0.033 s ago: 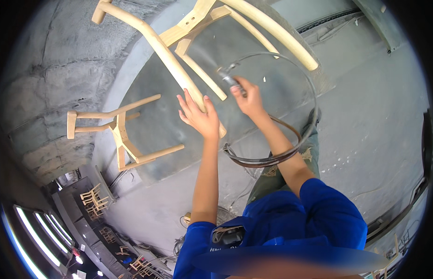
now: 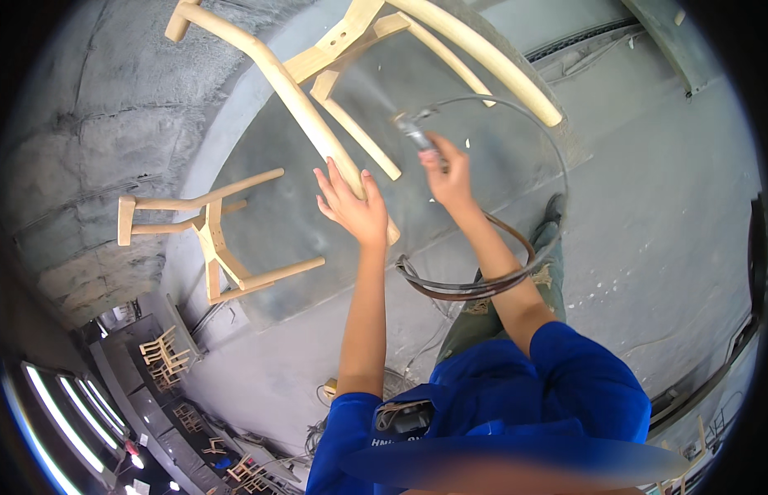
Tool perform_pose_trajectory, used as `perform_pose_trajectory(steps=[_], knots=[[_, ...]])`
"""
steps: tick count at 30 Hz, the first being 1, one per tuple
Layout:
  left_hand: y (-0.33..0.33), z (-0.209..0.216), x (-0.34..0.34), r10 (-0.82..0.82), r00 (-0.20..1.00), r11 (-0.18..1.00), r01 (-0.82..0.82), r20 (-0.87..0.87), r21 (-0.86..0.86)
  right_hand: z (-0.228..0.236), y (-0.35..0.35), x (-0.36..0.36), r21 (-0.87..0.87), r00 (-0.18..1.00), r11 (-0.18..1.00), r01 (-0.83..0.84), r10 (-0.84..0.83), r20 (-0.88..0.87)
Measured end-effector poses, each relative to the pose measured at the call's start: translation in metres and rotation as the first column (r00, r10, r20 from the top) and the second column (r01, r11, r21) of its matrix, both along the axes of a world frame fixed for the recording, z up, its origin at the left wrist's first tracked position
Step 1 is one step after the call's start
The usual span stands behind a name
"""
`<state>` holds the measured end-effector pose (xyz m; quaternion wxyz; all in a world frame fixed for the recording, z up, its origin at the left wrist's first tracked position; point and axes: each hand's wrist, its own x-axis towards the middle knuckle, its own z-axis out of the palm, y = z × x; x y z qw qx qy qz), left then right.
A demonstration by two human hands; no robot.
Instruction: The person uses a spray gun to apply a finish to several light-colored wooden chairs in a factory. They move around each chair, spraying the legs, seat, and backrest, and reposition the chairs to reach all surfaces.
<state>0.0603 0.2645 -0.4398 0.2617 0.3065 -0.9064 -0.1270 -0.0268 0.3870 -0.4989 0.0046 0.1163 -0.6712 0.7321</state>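
Note:
My left hand (image 2: 351, 205) lies over the near end of a long leg of a pale wooden chair frame (image 2: 297, 95), thumb on one side and fingers stretched on the other. The frame reaches away to the top of the view, where part of it is cut off. My right hand (image 2: 450, 173) is wrapped round a small metal spray gun (image 2: 412, 132), to the right of that leg. The gun's nozzle points up and left toward the frame, and a faint mist shows in front of it. A dark hose (image 2: 557, 153) loops from the gun round my right forearm.
A second, smaller-looking wooden chair frame (image 2: 215, 235) lies to the left on the grey surface (image 2: 293, 285). A grey, stained wall (image 2: 112, 140) rises at left. More chair frames (image 2: 163, 359) stand far off at lower left. Cables (image 2: 318, 437) lie near my left elbow.
My right hand and the spray gun have shifted slightly right, and the hose loop has swung right with them. The left hand and the chair frame keep their places.

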Motion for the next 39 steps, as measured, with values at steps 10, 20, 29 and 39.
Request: perform_pose_trajectory(steps=[10, 20, 29, 39], knots=[[-0.001, 0.007, 0.003, -0.012, 0.999, 1.000, 0.012, -0.045, 0.002, 0.071, 0.077, 0.023, -0.171, 0.999, 0.985, 0.033, -0.033, 0.002], [0.022, 0.007, 0.049, -0.004, 0.983, 0.990, 0.029, -0.181, 0.138, 0.175, 0.067, -0.010, -0.079, 0.969, 0.983, -0.167, 0.179, 0.173], [0.056, -0.028, 0.097, 0.164, 0.939, 0.912, -0.028, -0.301, 0.410, 0.252, 0.087, 0.012, -0.080, 0.957, 0.993, -0.090, 0.064, -0.283], [0.070, -0.037, 0.111, 0.282, 0.910, 0.828, -0.071, -0.304, 0.557, 0.334, 0.055, -0.039, -0.036, 0.891, 0.999, -0.007, -0.010, -0.453]])
